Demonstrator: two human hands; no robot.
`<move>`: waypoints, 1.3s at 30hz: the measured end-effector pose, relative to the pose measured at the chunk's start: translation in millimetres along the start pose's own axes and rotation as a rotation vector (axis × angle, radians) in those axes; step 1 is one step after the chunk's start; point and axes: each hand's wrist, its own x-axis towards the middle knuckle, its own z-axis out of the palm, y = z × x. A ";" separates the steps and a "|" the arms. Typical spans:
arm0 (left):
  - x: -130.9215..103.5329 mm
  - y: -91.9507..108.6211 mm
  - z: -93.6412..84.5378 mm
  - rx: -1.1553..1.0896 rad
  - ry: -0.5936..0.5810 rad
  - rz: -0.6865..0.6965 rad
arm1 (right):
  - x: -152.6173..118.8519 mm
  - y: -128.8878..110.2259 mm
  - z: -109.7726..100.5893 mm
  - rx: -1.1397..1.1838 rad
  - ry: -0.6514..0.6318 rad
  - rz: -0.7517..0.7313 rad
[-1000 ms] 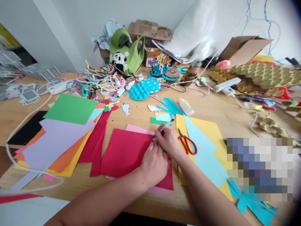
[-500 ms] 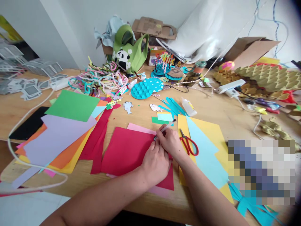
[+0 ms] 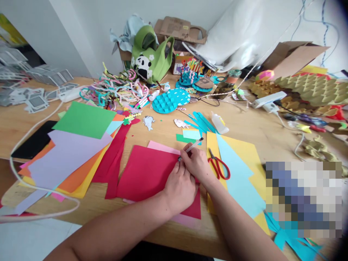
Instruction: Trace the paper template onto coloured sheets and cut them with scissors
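Observation:
A sheet of red paper (image 3: 149,172) lies over pink paper (image 3: 165,147) at the near edge of the table. My left hand (image 3: 181,186) rests flat on the right part of the red sheet, its fingers pointing away from me. Just beside and partly over it, my right hand (image 3: 195,162) is closed round a white pen (image 3: 194,144), whose dark end points up to the right. A small dark item (image 3: 179,158) shows at the fingertips, too small to make out. Scissors with red handles (image 3: 223,170) lie right of my right hand on yellow and light blue paper (image 3: 239,177).
Coloured sheets (image 3: 70,148) and a black phone (image 3: 34,139) lie left. Beyond my hands are blue strips (image 3: 202,121), a glue bottle (image 3: 219,123) and fish cutouts (image 3: 148,122). Behind stand a green panda bag (image 3: 152,61) and pipe cleaners (image 3: 114,90). A white cable (image 3: 29,186) loops at left.
The view has shifted slightly. Both hands and the pen stay in nearly the same place on the red paper.

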 end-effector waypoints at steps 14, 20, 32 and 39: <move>0.7 -0.9 -1.4 -0.041 -0.056 0.006 | -2.1 1.1 0.9 -0.066 0.003 -0.064; 0.7 -1.0 -3.2 -0.040 -0.077 0.005 | -2.7 0.1 0.6 -0.078 0.009 -0.084; 0.3 -0.9 -2.4 -0.028 -0.053 0.006 | -4.5 0.0 -0.8 -0.057 0.004 -0.102; 0.5 -0.7 -2.3 -0.015 -0.073 0.012 | -3.4 -0.8 -0.8 -0.040 -0.005 -0.123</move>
